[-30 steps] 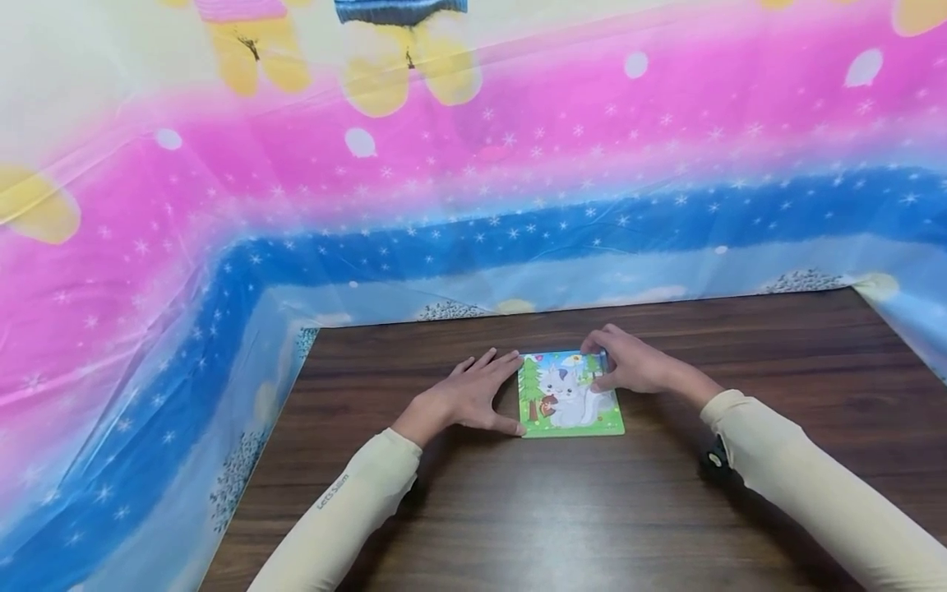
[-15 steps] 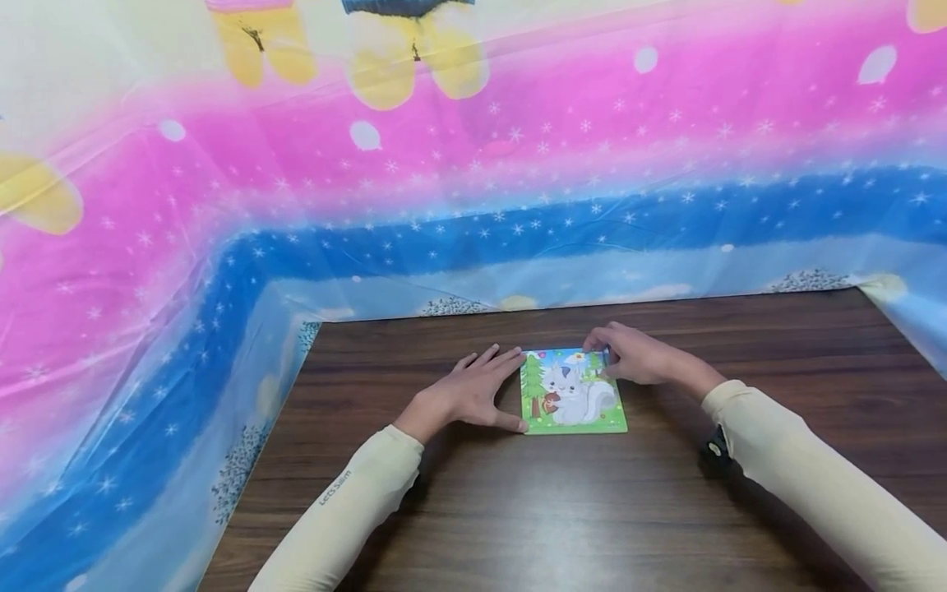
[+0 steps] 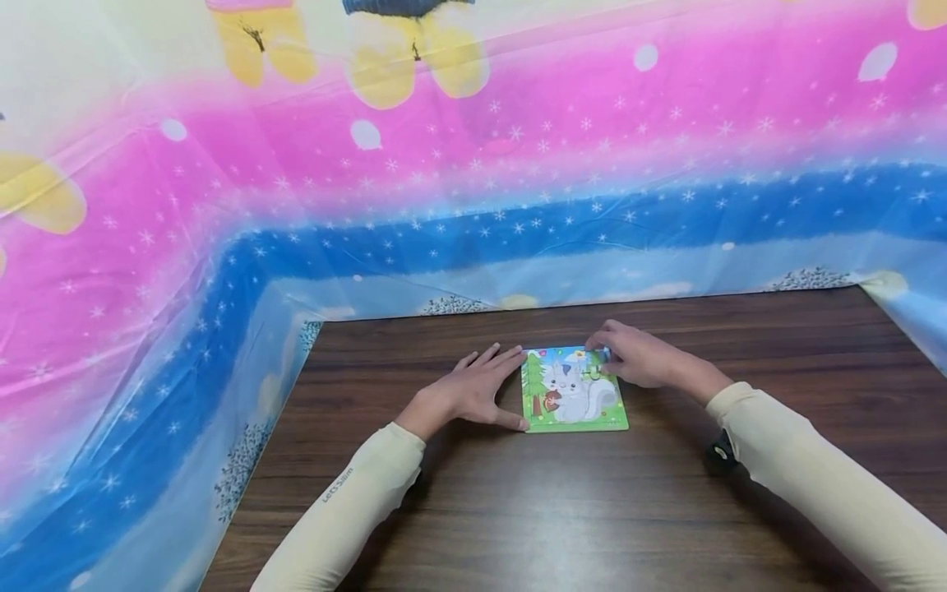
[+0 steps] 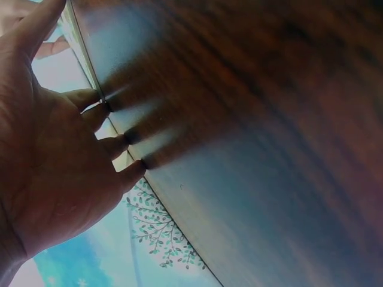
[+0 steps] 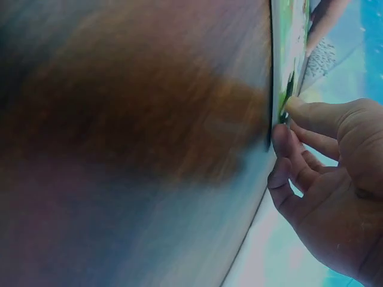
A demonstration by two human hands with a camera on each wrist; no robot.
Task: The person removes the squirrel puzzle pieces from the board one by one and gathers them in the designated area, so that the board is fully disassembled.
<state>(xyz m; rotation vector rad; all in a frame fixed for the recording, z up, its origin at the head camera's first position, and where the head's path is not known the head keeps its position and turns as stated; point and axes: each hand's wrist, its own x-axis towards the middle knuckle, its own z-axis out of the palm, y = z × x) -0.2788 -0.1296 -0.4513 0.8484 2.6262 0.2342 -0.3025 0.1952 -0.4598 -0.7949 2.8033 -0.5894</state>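
Observation:
A square picture puzzle (image 3: 565, 407) of a white squirrel holding an acorn lies flat on the dark wooden table (image 3: 518, 510). My left hand (image 3: 477, 395) spreads along its left side, thumb at the near corner and index fingertip at the far one. The other left fingers stretch out over the tabletop, as the left wrist view shows. At the puzzle's far right corner, my right hand (image 3: 639, 353) pinches a small puzzle piece (image 3: 598, 369) between thumb and curled fingers. Most of that piece is hidden by the fingers. From the right wrist, the puzzle (image 5: 290, 36) appears nearly edge-on.
A printed cloth backdrop (image 3: 473, 271) in pink, blue and white hangs right behind the table's far edge and down its left side. A black wrist strap (image 3: 721, 452) shows below the right sleeve (image 3: 806, 477). The left sleeve (image 3: 348, 501) is likewise pale yellow.
My right thumb has drawn back from the squirrel's tail toward the fingers at the far right corner. My left hand keeps its place beside the puzzle. The head view has shifted slightly.

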